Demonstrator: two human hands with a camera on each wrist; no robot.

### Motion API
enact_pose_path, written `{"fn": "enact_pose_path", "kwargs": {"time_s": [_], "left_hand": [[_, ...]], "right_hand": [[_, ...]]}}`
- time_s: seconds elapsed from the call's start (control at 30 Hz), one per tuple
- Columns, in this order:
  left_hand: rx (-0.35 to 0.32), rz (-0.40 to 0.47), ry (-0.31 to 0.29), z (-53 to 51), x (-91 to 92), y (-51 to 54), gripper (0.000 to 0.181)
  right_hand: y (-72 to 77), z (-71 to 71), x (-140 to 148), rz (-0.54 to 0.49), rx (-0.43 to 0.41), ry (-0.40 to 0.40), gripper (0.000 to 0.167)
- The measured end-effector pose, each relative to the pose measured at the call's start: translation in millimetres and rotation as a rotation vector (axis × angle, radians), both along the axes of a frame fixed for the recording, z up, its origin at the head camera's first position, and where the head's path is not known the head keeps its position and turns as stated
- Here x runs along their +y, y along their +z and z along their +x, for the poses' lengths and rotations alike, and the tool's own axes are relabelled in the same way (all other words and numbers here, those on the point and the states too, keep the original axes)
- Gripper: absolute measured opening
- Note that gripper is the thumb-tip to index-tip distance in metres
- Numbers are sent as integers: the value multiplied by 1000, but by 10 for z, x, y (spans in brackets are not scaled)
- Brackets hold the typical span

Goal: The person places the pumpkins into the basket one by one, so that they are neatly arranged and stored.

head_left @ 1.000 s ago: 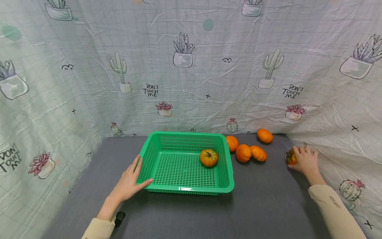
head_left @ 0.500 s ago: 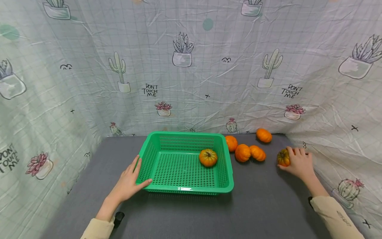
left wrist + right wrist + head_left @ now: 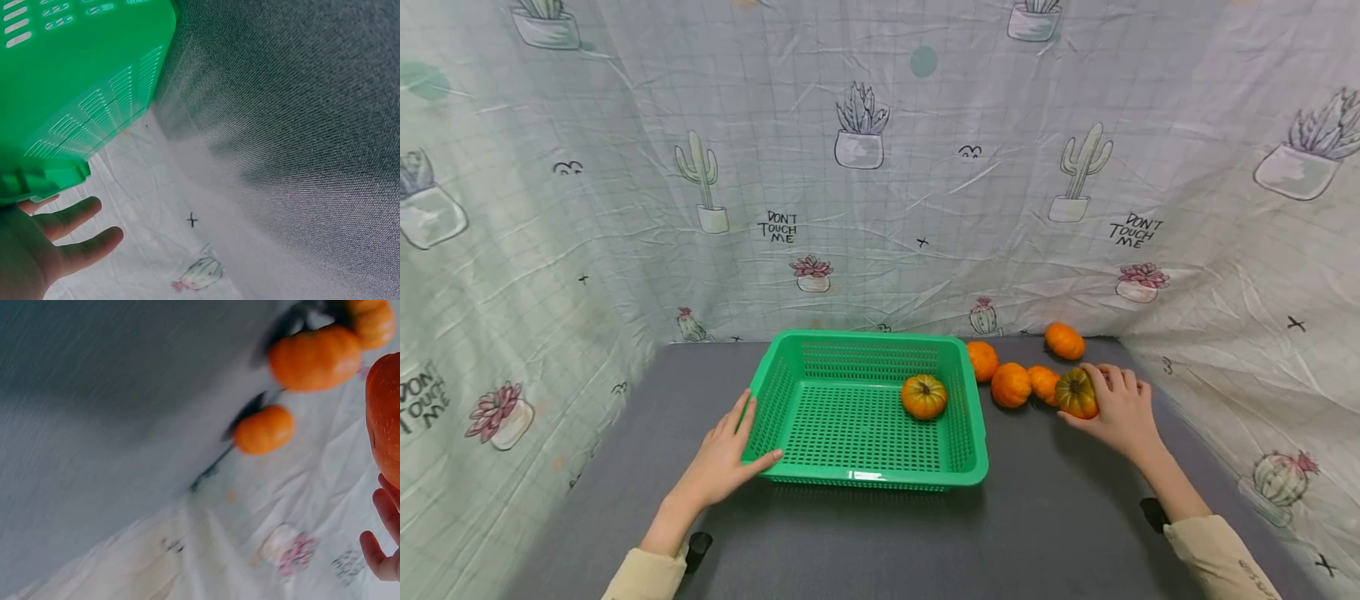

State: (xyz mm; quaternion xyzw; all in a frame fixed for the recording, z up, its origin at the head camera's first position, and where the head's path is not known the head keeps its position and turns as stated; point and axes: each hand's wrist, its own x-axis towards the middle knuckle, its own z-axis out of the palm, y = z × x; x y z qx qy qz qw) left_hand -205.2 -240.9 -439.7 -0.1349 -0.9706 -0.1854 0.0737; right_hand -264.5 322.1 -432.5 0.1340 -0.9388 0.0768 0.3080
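Observation:
My right hand (image 3: 1123, 412) grips a greenish-orange pumpkin (image 3: 1077, 393) by its right side, thumb at the front. In the right wrist view that pumpkin (image 3: 386, 419) shows at the right edge, with the fingertips below it. My left hand (image 3: 718, 458) rests with spread, relaxed fingers on the left front corner of the green basket (image 3: 880, 477). The left wrist view has the hand (image 3: 56, 240) beside the basket's rim (image 3: 50, 178). Inside the basket, toward the right, lies a yellow-orange pumpkin (image 3: 923, 397).
Right of the basket lie several orange pumpkins: one against its side (image 3: 982, 361), two close together (image 3: 1011, 385), and one farther back (image 3: 1064, 341). Printed cloth (image 3: 865, 208) hangs behind and at both sides of the dark table (image 3: 880, 550).
My right hand has moved left from the table's right edge with the greenish-orange pumpkin, which now overlaps the view of an orange one. The left hand and basket have stayed in place.

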Motion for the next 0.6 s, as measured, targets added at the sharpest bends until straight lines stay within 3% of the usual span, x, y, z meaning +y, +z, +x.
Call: {"fn": "enact_pose_path", "kwargs": {"time_s": [0.6], "left_hand": [[12, -20, 7, 7, -3, 1, 91]], "right_hand": [[170, 142, -760, -123, -25, 174, 81]]}}
